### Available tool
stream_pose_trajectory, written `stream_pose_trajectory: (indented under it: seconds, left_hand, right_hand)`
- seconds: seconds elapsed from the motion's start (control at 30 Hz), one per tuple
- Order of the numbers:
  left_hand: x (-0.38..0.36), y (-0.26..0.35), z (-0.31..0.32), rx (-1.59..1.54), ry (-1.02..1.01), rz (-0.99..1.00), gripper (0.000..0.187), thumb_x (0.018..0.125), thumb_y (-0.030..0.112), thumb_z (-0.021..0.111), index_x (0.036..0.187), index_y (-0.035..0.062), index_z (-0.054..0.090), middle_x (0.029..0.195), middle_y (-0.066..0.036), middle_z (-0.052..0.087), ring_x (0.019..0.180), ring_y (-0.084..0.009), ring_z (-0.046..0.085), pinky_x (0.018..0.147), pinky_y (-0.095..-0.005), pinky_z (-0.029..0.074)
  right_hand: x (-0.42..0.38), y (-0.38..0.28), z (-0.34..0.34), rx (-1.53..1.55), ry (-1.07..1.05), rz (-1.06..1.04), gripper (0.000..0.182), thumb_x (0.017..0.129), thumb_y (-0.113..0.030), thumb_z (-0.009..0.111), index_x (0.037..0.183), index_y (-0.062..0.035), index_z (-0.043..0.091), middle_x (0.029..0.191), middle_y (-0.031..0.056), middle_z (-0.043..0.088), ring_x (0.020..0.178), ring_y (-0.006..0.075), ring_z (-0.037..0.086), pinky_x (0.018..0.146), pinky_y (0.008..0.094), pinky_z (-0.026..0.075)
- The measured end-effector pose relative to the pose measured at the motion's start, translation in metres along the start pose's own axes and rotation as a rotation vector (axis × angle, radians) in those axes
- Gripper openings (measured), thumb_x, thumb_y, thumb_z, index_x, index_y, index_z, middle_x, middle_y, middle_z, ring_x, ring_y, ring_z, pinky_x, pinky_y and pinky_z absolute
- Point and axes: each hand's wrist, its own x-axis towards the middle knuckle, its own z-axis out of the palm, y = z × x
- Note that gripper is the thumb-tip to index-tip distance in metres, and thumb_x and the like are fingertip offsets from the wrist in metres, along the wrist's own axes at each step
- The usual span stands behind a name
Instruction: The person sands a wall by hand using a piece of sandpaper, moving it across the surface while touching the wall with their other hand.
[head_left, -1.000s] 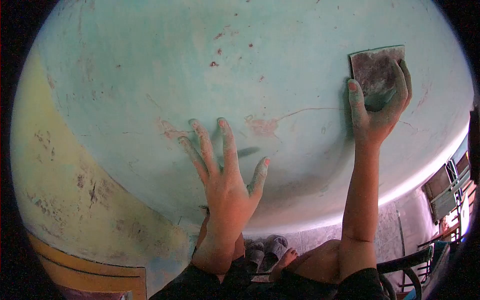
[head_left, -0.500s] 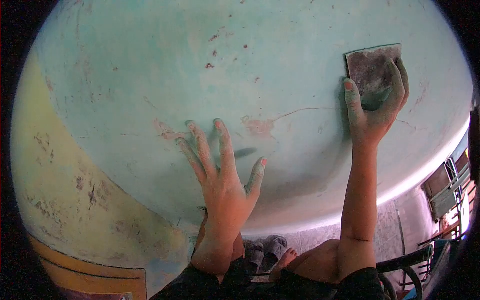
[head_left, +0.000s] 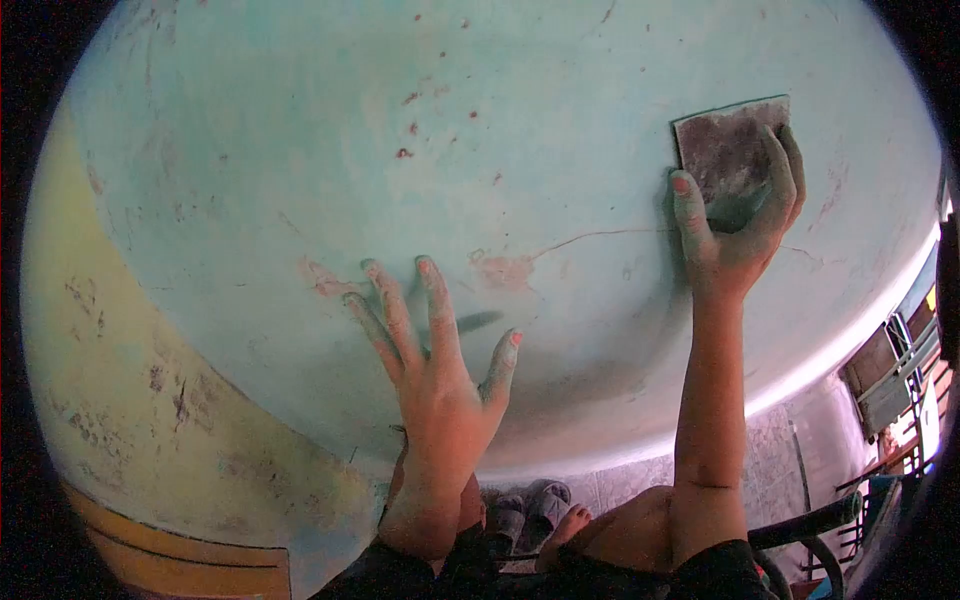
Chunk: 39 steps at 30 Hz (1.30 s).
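Note:
My right hand presses a square piece of sandpaper flat on the pale green wall. Its thumb grips the left side and its fingers the right; the brownish back is smeared with pale dust. Lower and to the left, my left hand is spread with its fingertips at the wall and holds nothing. Dust coats the fingers of both hands. Two rough pinkish patches, one a bare patch, lie near the left fingertips. A thin crack runs from that patch toward the right wrist.
A stained yellow wall meets the green one at the left, with an orange-brown panel below it. Slippers and a bare foot show on the floor. A dark chair arm is at lower right, near stacked furniture.
The view has tilted slightly up, so wall marks and both hands appear a little lower and further left. Against the wall, the hands and sandpaper stay almost where they were.

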Motion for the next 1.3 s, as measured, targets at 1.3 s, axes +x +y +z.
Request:
stream_pose_trajectory:
  seconds: [1.3]
  left_hand:
    - [-0.002, -0.002, 0.005, 0.017, 0.028, 0.029, 0.089, 0.086, 0.041, 0.068, 0.154, 0.0051, 0.023, 0.156, -0.032, 0.008, 0.14, -0.0616, 0.005, 0.109, -0.0701, 0.015]
  right_hand:
    - [-0.014, -0.045, 0.007, 0.041, -0.16, -0.091, 0.084, 0.064, -0.044, 0.087, 0.132, -0.0106, 0.051, 0.146, 0.0237, 0.037, 0.136, 0.0433, 0.033, 0.11, 0.0606, 0.026]
